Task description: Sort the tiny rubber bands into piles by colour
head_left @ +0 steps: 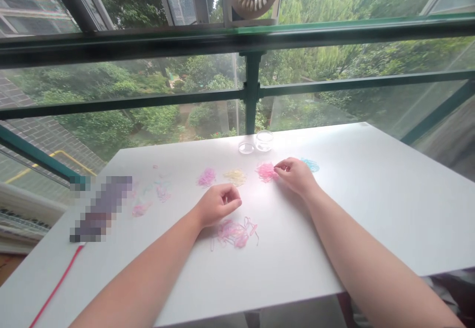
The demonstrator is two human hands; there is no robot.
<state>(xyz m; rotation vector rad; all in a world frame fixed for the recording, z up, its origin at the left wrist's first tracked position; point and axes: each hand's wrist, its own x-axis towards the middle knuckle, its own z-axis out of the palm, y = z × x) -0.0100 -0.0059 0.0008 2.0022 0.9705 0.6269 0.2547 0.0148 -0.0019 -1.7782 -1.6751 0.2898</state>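
Observation:
My right hand (297, 175) is closed in a pinch at the right edge of a pile of pink rubber bands (265, 171). Whatever lies between its fingertips is too small to make out. Curled with thumb and fingers together, my left hand (219, 203) hovers just above a loose heap of mixed pink and purple rubber bands (237, 233); its fingertips hide what they may hold. Beyond it lie a purple pile (206, 177) and a yellow pile (235, 176). A blue pile (310, 164) is partly behind my right hand.
A round clear container (264, 141) and its clear lid (247, 148) stand at the white table's (389, 209) back edge. Scattered bands (162, 193) lie left. A blurred-out object (106, 207) with a red cable (55, 286) is farther left. A green railing (252, 95) runs behind.

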